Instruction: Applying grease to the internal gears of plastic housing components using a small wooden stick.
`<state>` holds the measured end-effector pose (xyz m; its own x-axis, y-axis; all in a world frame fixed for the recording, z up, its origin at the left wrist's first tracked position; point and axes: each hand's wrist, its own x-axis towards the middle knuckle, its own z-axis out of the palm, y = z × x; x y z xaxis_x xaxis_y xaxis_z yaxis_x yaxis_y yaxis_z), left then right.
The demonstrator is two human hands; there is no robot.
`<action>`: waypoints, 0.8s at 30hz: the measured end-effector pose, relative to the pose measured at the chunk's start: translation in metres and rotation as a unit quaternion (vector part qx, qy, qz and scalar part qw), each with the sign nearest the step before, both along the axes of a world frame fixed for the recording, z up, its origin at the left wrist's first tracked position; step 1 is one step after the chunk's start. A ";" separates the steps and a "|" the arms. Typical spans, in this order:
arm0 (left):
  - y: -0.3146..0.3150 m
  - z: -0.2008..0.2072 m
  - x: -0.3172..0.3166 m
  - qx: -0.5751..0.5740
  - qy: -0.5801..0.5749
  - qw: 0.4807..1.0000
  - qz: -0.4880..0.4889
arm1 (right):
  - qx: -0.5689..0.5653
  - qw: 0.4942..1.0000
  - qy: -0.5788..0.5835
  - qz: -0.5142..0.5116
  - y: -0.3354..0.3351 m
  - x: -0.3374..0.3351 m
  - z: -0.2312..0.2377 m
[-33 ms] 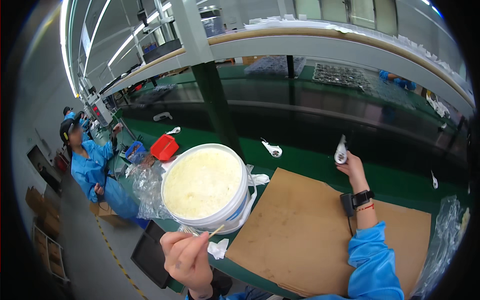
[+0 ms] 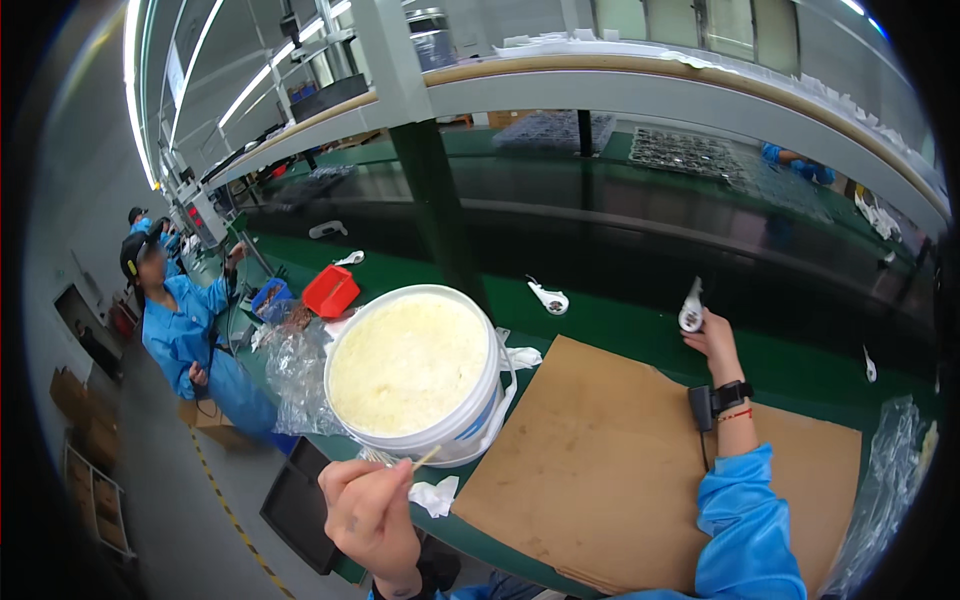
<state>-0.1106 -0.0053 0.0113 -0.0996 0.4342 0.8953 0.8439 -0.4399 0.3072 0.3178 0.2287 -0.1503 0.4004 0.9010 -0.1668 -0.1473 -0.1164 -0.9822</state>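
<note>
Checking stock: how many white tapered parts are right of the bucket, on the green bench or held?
3: one part beyond the cardboard, another part in the right hand, a third part far right; some may be hidden.

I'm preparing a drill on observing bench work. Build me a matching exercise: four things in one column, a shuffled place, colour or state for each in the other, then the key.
Things
1. left hand
2. right hand
3. white bucket
4. cardboard sheet

Places, colours and states
A. brown, lying flat on the green bench
B. holding a small white piece at the fingertips
C. filled close to its rim with pale yellow material
D. pinching a thin pale stick

Right pairs: 1-D, 2-B, 3-C, 4-A
</note>
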 end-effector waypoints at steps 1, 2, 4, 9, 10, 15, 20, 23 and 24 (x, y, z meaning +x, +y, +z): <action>0.003 -0.002 -0.005 0.000 -0.007 1.000 0.002 | -0.028 0.999 -0.024 -0.026 0.001 0.022 -0.013; 0.006 -0.003 -0.010 -0.018 -0.047 0.999 0.000 | -0.066 0.993 -0.083 -0.061 -0.003 0.043 -0.022; 0.004 -0.005 -0.018 -0.070 -0.126 0.989 0.012 | -0.154 0.948 -0.263 -0.096 -0.005 0.070 -0.021; 0.005 -0.001 -0.042 -0.128 -0.189 0.973 0.037 | -0.062 0.754 -0.606 -0.246 -0.011 0.022 0.016; 0.013 0.005 -0.043 -0.124 -0.111 0.985 0.052 | -0.024 0.752 -0.624 -0.213 -0.007 0.014 0.019; 0.040 0.009 -0.047 -0.150 0.037 0.986 0.064 | 0.021 0.830 -0.550 0.092 0.024 -0.074 0.028; 0.053 0.009 -0.048 -0.189 0.069 0.978 0.052 | 0.061 0.801 -0.571 0.172 0.063 -0.124 0.003; 0.055 0.009 -0.048 -0.203 0.084 0.974 0.047 | 0.044 0.772 -0.607 0.183 0.074 -0.138 0.000; 0.056 0.009 -0.048 -0.204 0.083 0.974 0.048 | 0.064 0.776 -0.601 0.180 0.076 -0.141 -0.001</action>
<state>-0.1590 0.0512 0.0206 -0.0251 0.7530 0.6575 0.9281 -0.2270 0.2953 0.1770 0.3044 -0.1516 -0.0842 0.9688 0.2330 0.9042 0.1725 -0.3907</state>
